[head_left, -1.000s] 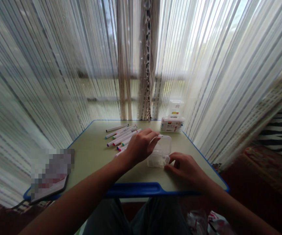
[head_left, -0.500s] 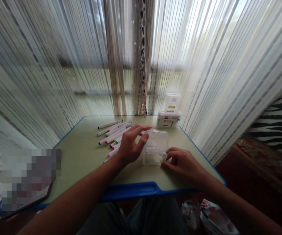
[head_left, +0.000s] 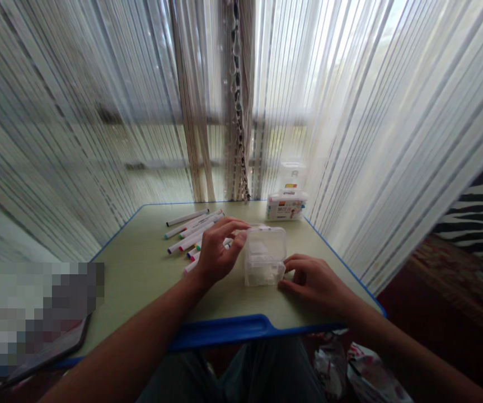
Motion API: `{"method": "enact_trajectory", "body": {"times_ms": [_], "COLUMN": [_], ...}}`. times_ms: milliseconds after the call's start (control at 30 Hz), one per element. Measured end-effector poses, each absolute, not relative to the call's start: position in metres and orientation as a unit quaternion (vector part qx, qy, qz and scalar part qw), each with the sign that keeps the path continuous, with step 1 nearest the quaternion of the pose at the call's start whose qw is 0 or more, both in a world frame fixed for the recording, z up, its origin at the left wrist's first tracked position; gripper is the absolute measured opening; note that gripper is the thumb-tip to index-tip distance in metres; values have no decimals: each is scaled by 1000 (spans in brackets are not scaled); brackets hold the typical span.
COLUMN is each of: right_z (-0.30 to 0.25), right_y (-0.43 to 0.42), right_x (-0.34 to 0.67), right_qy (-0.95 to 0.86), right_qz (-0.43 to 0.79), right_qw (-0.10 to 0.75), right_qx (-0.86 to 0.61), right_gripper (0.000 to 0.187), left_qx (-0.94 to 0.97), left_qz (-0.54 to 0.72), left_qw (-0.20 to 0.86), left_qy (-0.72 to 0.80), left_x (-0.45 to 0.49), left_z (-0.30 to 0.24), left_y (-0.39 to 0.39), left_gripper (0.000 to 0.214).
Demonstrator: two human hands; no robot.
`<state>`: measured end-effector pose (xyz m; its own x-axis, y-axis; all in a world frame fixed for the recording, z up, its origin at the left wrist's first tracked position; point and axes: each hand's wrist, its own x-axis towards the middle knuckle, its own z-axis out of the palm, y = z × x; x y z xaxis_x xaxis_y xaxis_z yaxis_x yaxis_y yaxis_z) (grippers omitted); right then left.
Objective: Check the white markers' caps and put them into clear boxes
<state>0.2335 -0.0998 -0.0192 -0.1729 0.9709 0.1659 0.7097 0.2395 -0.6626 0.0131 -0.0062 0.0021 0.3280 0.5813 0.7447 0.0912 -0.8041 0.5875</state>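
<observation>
Fingers [head_left: 230,225] of the person's bare left hand [head_left: 218,254] were bent, the thumb just below the forefinger, at the upper left corner of the raised, see-through lid [head_left: 272,242] of a small clear plastic box [head_left: 261,275]; whether they were clamped on it could not be told. The bare right hand [head_left: 317,280] lay curled at the other side, its thumb and forefinger apart, both at the box's right wall, though whether they gripped it could not be made out. The box stood open on the pale green, blue-rimmed tabletop [head_left: 136,266], between the two hands, its inside showing only as a pale haze through the walls. To its left, slim white markers with coloured ends [head_left: 195,225] lay in a loose heap, partly hidden by the left hand. Near the far right corner stood a second container, a clear plastic case with a printed white front [head_left: 284,209], its lid raised; bluish spots showed at its right end, too small to identify.
</observation>
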Motion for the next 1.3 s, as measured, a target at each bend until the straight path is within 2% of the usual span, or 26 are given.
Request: {"method": "enact_trajectory", "body": {"times_ms": [167, 267, 400, 600, 733, 833, 1067, 1200, 1300], "right_z": [-19, -14, 10, 44, 41, 32, 16, 15, 27], "right_y": [-103, -115, -139, -127, -63, -18, 13, 11, 1], "right_x": [238, 238, 210, 84, -7, -56, -94, -86, -64], "right_qy": [-743, -750, -756, -843, -894, -925, -936, -933, -921], "right_qz": [206, 150, 50, 144, 154, 191, 197, 198, 188], "right_qw": [270, 255, 308, 358, 273, 159, 116, 147, 237], "right_qx": [-576, -592, -576, -376, -321, -287, -269, -262, -246], "right_gripper": [14, 18, 19, 10, 33, 43, 46, 53, 54], "left_qx": [787, 780, 769, 751, 755, 763, 765, 763, 762], "left_qz": [535, 538, 523, 527, 518, 507, 498, 495, 490], "left_qw": [216, 217, 203, 193, 184, 176, 173, 174, 175], "left_qy": [216, 235, 304, 348, 358, 360, 370, 377, 387], "left_x": [12, 12, 15, 18, 15, 12, 13, 14, 15], "left_z": [0, -2, -6, -15, -21, -23, -24, -24, -23], "left_y": [-4, -3, 2, 9, 7, 7, 10, 12, 14], "left_gripper": [19, 23, 30, 27, 23, 21, 20, 20, 20]}}
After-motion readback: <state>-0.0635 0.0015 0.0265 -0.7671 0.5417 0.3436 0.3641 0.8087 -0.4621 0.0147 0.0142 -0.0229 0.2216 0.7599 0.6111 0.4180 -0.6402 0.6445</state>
